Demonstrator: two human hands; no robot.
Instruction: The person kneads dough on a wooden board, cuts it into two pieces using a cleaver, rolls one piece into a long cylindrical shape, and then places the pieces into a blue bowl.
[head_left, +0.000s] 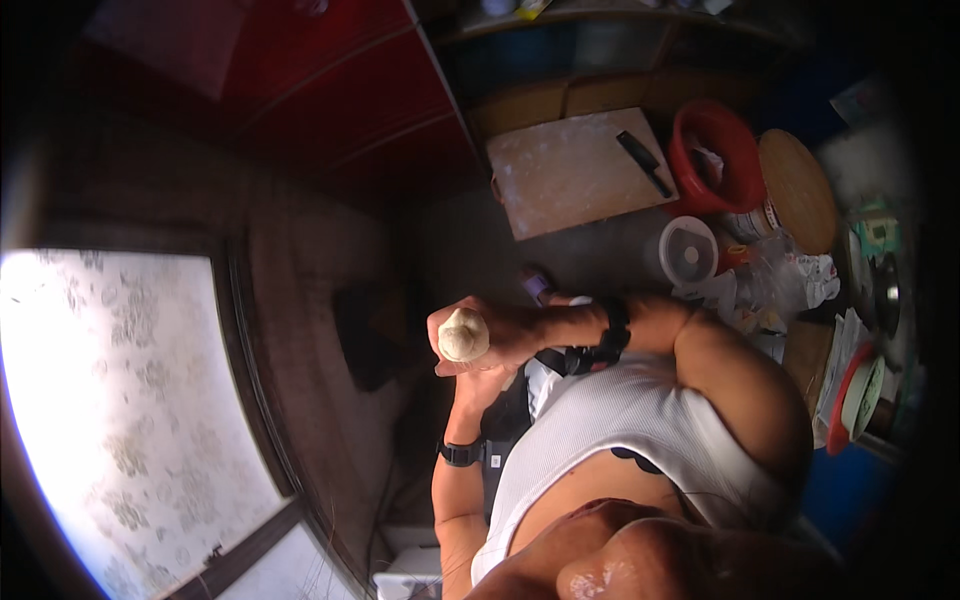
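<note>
A pale lump of what looks like dough (463, 336), drawn up to a small peak, shows at the thumb side of my right hand (514, 324). The fingers of that hand curl around it. Just beneath is my left hand (484, 384), close against the right one. Its palm and most of its fingers are hidden, so its grip cannot be made out. Both hands are raised in front of my chest. A dark strap (616, 326) circles my right wrist, and a black band (461, 453) is on my left.
Ahead lies a floury wooden board (574, 172) with a black knife (643, 163) on it. Beside it are a red plastic basin (679, 150), a round wooden board (799, 191), a white-rimmed round container (688, 250) and plastic bags (787, 274). Red cabinets (330, 82) stand ahead left, a bright patterned window (127, 420) left.
</note>
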